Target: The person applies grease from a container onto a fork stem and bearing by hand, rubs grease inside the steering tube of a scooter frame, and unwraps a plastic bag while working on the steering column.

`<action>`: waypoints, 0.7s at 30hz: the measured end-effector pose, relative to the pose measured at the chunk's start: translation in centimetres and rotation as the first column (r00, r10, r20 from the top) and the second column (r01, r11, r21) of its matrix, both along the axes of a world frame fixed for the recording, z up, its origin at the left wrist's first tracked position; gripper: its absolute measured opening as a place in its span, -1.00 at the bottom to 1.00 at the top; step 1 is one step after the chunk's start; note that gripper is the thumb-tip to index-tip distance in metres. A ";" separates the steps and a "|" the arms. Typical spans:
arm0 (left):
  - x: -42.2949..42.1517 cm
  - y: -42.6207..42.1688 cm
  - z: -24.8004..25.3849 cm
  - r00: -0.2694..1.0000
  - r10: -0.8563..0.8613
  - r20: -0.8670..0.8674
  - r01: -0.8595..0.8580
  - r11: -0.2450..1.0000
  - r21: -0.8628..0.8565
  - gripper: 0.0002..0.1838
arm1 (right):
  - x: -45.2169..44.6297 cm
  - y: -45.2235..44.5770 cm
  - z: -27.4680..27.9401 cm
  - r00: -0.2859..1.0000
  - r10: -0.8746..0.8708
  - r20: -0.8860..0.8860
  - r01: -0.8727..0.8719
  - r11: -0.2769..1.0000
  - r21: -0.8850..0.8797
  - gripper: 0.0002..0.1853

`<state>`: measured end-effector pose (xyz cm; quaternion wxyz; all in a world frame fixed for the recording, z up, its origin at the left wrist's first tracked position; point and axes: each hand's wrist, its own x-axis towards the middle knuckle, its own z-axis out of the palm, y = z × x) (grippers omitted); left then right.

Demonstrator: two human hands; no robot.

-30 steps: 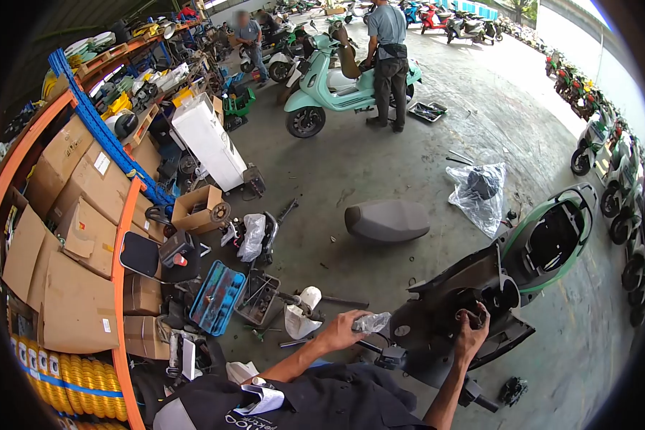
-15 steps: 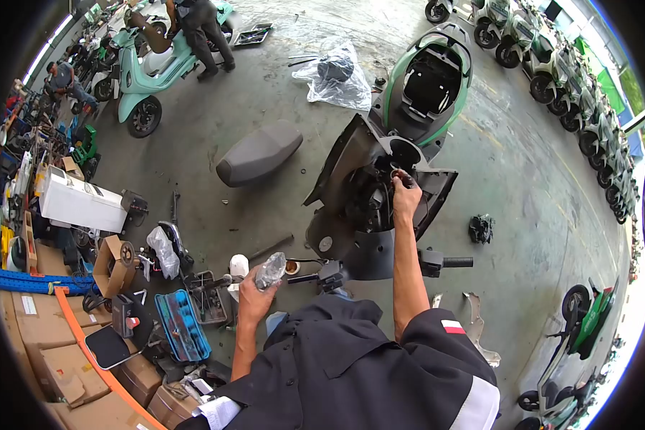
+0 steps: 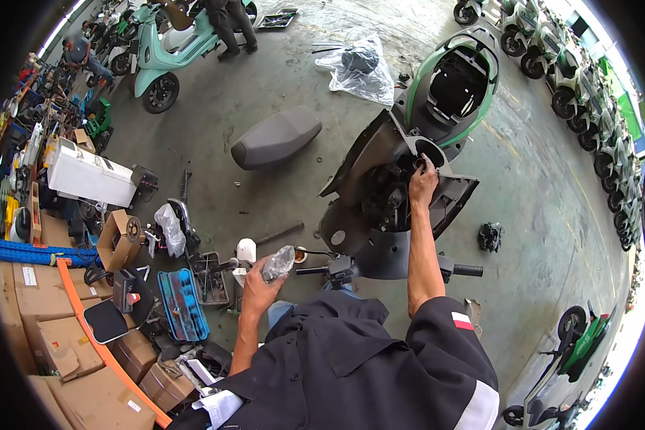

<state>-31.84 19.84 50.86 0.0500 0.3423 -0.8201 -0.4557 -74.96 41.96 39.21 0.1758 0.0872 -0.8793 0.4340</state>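
My left hand is closed around a crumpled clear plastic bag; its contents are hard to make out. A partly stripped scooter stands in front of me, its dark front panels spread apart and the handlebar grip toward me. My right hand reaches over the handlebar to the round dark opening between the panels. Its fingers are bent together at the rim, and anything between them is too small to tell. Near the left hand is a small open cup with brown contents.
A scooter seat lies on the floor, with a plastic sheet beyond it. A blue tool tray and cardboard boxes are at left. A person stands by a mint scooter. Parked scooters line the right.
My right hand has moved forward, its fingertips now farther into the round opening. The left hand still holds the plastic bag. The whole view has shifted slightly.
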 end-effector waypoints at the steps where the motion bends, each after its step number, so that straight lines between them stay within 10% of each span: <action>1: -0.1 0.1 0.4 1.000 0.010 0.011 -0.010 1.000 0.000 -0.45 | -0.3 0.1 -0.2 0.997 0.035 -0.062 -0.032 0.999 0.038 -0.65; 21: 1.3 -0.1 -0.6 0.998 0.063 0.026 -0.064 0.997 0.035 -0.45 | 0.2 0.9 0.9 0.980 0.145 0.137 -0.175 0.954 0.245 -0.49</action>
